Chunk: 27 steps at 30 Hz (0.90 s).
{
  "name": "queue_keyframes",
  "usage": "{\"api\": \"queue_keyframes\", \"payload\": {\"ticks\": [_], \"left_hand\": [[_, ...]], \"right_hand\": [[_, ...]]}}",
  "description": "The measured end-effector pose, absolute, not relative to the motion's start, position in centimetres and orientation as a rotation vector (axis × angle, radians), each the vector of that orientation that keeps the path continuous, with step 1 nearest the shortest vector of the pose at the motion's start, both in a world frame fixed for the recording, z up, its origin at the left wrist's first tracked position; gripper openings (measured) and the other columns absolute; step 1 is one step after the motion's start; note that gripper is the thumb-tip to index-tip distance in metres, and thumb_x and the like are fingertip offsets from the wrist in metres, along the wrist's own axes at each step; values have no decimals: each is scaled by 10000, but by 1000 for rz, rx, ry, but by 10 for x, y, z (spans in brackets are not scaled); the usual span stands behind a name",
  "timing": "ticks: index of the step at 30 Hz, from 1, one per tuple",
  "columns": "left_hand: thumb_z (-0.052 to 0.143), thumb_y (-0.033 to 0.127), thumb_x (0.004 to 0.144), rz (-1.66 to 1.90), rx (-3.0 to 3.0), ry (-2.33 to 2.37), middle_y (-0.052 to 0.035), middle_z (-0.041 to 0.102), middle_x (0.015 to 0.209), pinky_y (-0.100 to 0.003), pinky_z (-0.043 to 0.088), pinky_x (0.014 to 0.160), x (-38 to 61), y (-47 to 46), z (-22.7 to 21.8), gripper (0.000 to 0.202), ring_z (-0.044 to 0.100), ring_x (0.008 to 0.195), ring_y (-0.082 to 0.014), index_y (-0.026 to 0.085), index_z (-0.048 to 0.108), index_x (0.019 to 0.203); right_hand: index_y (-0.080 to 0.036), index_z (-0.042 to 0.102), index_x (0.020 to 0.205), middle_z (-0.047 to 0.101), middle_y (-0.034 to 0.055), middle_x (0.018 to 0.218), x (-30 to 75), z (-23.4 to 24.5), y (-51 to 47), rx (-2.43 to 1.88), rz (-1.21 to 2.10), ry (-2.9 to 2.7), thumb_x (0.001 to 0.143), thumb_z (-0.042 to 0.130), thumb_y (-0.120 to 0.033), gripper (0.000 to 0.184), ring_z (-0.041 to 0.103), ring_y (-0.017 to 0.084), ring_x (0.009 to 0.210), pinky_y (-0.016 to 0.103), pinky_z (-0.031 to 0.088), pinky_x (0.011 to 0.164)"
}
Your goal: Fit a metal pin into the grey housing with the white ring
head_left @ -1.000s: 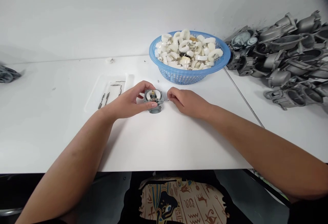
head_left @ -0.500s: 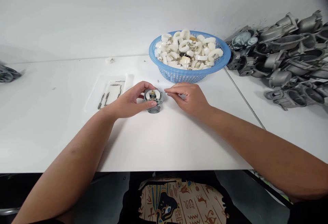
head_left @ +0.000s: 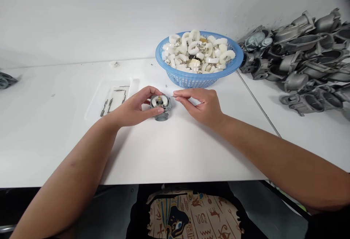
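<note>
The left hand is closed around a small grey metal housing, thumb on the near edge and fingers curled over the far side, steadying it on the desk just ahead of the person's middle. A white float already sits in the open top of the housing, with a small brass part showing between its halves, so that much of the fitting looks done. The right hand hovers just beside the housing, thumb and forefinger pinched together, the other fingers loosely curled; what seems to be a thin pin pokes out of the pinch toward the float, though it is too small to tell for sure. By the look of it the pin is not yet in, and that would be the step left for this piece. Left of the left hand lies a clear tray with a few more thin pins. Farther back, a blue basket is heaped with white floats. On the right, across a seam in the desk, lies a pile of bare housings, which suggests many pieces remain. A few dark parts sit at the far left edge, too blurred to name.
</note>
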<state>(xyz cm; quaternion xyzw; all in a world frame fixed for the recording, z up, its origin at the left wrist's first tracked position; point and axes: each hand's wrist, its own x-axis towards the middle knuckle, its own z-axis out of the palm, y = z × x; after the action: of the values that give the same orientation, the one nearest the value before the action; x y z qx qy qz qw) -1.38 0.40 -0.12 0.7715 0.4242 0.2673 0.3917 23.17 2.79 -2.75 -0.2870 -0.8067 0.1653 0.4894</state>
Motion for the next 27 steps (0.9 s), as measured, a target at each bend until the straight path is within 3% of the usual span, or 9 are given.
{"api": "queue_keyframes", "payload": {"ticks": [11,20,27], "left_hand": [[669,354,886,679,1938,1047,-93,624,1119,-384,466,882,-13,3,1,362,560,958,-169,239,514,1192],[722,361,840,703,1979,1069,-93,609,1186,-396,435,914,-15,4,-2,436,559,1049,-198,258,536,1220],[736,367,827,716,1944,1074,-92,619,1171,-375,454,883,-15,4,-3,427,572,988,-179,251,557,1197]], "right_hand": [[-300,748,995,771,-35,897,224,-29,18,-587,282,-2018,915,652,-217,150,722,161,929,321,567,838],[-281,748,956,773,-42,884,223,-26,15,-557,151,-2105,907,625,-158,181,723,166,959,312,549,810],[-274,748,962,772,-32,894,223,-24,10,-660,181,-2109,917,587,-172,196,716,175,970,322,532,838]]}}
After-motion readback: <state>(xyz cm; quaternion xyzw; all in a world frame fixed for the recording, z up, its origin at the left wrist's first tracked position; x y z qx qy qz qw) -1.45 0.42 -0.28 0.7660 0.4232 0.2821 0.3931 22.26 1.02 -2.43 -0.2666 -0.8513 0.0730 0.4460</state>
